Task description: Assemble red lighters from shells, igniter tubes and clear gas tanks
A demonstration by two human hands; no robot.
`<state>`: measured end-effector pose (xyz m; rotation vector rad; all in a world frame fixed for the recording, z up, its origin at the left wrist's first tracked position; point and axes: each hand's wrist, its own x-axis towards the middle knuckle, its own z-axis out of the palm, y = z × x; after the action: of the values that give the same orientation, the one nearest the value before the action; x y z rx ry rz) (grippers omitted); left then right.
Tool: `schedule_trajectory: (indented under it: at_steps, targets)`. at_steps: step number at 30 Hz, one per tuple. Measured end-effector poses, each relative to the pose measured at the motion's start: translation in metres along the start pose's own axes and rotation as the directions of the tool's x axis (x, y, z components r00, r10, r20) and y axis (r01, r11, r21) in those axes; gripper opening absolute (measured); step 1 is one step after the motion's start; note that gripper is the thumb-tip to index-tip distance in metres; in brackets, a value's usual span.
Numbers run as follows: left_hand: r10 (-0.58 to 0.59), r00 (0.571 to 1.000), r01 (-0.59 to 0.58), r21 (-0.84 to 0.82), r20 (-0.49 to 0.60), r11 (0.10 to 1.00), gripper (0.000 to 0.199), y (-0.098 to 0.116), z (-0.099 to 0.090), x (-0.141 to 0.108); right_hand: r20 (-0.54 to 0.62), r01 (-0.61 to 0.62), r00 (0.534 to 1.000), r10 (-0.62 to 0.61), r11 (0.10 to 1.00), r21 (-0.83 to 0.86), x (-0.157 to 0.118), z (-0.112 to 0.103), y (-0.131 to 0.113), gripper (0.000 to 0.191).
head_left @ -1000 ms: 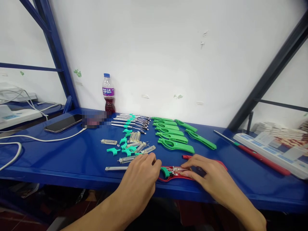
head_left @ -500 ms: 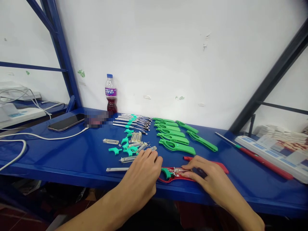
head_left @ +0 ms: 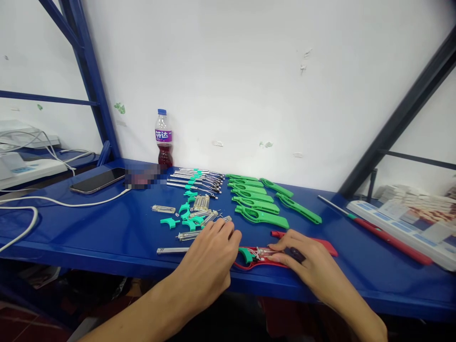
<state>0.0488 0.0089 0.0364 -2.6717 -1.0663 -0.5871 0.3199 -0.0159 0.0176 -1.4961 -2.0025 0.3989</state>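
An opened long-nosed gas lighter lies near the table's front edge. Its red handle shell (head_left: 245, 267) holds a green trigger (head_left: 246, 255), thin white wires and a clear fuel tank (head_left: 264, 252). From the lighter's left end sticks out a metal tube (head_left: 173, 250). My left hand (head_left: 213, 254) is closed over the joint of tube and handle, its fingertips hidden. With thumb and fingers, my right hand (head_left: 305, 254) pinches the tank end of the lighter. Under that palm shows a dark object (head_left: 296, 255), its kind unclear. Behind the right hand lies another red shell half (head_left: 326, 247).
Green handle shells (head_left: 263, 216), metal tubes with wires (head_left: 192, 183), loose green triggers (head_left: 170, 223) and clear tanks (head_left: 201, 203) lie farther back. A red lighter (head_left: 392, 241) and power strip (head_left: 438, 256) are right. A phone (head_left: 98, 180), cable (head_left: 71, 204) and bottle (head_left: 164, 137) stand left.
Both hands keep nearly the same place and hold on the lighter. The whole view has shifted very slightly; the dark object under the right palm shows a little differently.
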Motion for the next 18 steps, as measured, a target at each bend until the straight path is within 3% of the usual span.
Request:
schedule_trajectory:
  at_steps: [11,15,18]
  targets:
    - [-0.081,0.996,0.083,0.062,-0.032,0.995,0.031,-0.027,-0.028,0.0,0.033,-0.036,0.999,0.036,0.999,0.013,0.001,-0.002,-0.002,0.034]
    - [-0.186,0.98,0.193,0.118,-0.073,0.974,0.026,-0.059,-0.052,0.0,0.035,-0.043,0.998,0.043,0.999,0.02,0.001,-0.003,-0.002,0.038]
    - [-0.318,0.942,0.332,0.163,-0.108,0.929,0.021,-0.095,-0.065,-0.003,0.038,-0.049,0.998,0.048,0.999,0.023,0.001,-0.003,-0.003,0.04]
